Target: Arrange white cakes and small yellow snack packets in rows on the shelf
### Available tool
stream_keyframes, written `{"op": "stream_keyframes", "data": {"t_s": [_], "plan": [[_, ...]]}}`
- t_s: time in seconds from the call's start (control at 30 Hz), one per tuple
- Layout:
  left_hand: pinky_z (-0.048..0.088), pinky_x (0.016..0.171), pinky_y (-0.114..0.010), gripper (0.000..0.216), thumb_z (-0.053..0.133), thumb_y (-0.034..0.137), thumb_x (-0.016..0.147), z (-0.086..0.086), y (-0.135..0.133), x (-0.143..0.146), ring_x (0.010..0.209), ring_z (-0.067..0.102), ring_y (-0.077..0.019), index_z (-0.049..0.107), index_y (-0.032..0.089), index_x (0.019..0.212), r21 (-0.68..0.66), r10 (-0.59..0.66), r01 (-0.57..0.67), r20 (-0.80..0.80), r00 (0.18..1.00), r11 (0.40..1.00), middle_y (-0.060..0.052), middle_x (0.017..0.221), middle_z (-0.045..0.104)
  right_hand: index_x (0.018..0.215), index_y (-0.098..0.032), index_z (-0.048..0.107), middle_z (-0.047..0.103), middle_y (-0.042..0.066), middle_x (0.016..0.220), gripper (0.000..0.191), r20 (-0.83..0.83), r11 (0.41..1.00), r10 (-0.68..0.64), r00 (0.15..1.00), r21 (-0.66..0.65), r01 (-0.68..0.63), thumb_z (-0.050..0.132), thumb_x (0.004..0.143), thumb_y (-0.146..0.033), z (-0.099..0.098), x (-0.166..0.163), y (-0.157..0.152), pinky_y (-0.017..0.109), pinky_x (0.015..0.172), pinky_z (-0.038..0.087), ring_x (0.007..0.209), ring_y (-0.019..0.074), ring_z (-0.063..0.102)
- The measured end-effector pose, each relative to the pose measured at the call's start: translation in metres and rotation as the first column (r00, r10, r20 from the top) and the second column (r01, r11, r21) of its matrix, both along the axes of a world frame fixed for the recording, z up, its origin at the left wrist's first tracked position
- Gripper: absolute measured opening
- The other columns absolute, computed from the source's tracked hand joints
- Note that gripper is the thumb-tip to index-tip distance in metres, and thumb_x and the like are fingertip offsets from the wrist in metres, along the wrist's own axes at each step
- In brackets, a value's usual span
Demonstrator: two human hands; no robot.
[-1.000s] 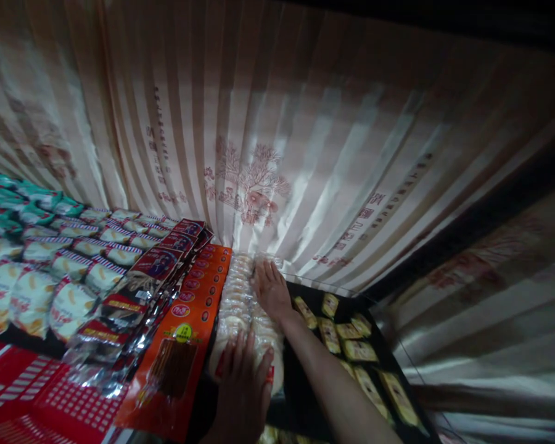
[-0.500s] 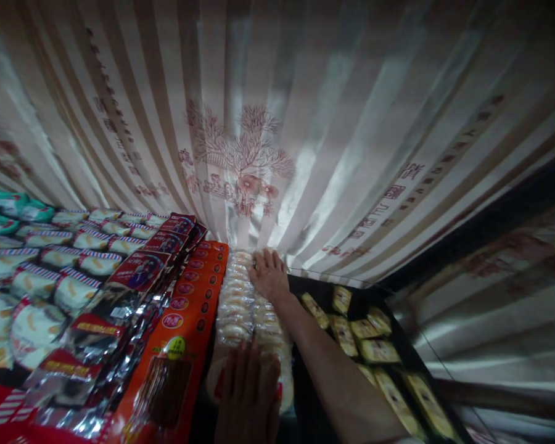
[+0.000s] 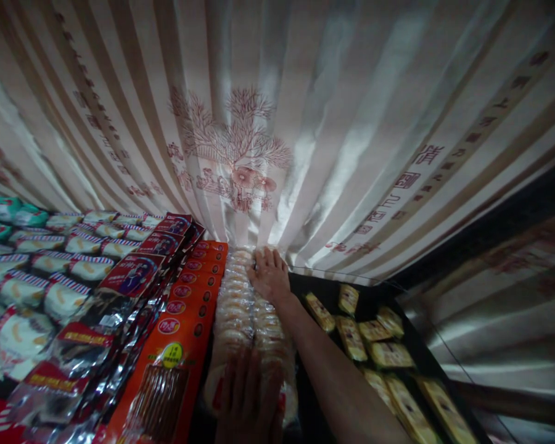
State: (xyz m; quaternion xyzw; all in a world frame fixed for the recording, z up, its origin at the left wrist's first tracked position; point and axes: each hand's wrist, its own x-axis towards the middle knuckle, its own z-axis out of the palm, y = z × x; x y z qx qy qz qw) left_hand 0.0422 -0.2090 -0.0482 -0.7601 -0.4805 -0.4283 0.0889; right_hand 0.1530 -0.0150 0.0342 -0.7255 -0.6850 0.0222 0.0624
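Observation:
Two rows of pale round snack packets [image 3: 235,308] in clear wrap run away from me down the middle of a dark shelf. My right hand [image 3: 271,276] reaches to the far end of the rows, fingers spread flat on the last packets near the curtain. My left hand [image 3: 247,401] lies flat, fingers stretched out, on the nearest packet at the front. Neither hand grips anything.
Orange packets [image 3: 185,324] lie left of the rows, then red and silver foil packets [image 3: 129,280] and white striped bags [image 3: 50,277]. Small yellow packets [image 3: 374,342] lie scattered on the dark shelf [image 3: 398,296] to the right. A striped curtain [image 3: 259,123] hangs behind.
The view has drifted forward and to the right. My left hand slid lower in the picture on the front packet. My right hand stays at the far end.

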Motion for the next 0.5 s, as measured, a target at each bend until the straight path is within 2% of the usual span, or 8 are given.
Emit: {"op": "stream_keyframes", "data": {"t_s": [0.2,0.5], "plan": [[0.018,0.111,-0.044,0.039,0.055,0.042,0.077,-0.0038,0.0044,0.0009,0.134,0.028,-0.0263,0.062,0.027,0.112,0.084,0.025,-0.025,-0.005,1.000,0.996,-0.009,0.118,0.062,0.139,-0.023,0.032,0.024,0.007,0.149,0.061,-0.003,1.000,0.006,1.000,0.022,-0.006,0.027,0.087,-0.056,-0.0013,0.0007,-0.0007,0.043,0.107,0.016,0.137,0.0289,0.013],[0.019,0.111,-0.043,0.030,0.046,0.039,0.083,-0.0043,0.0084,0.0025,0.133,0.031,-0.0227,0.066,0.028,0.103,0.171,0.057,-0.060,0.018,0.998,0.983,-0.008,0.101,0.070,0.140,-0.027,0.029,0.020,0.005,0.151,0.059,-0.044,0.998,-0.016,0.999,-0.067,0.013,0.025,0.088,-0.056,0.0059,0.0019,0.0029,0.044,0.108,0.015,0.138,0.0277,0.010]]}}
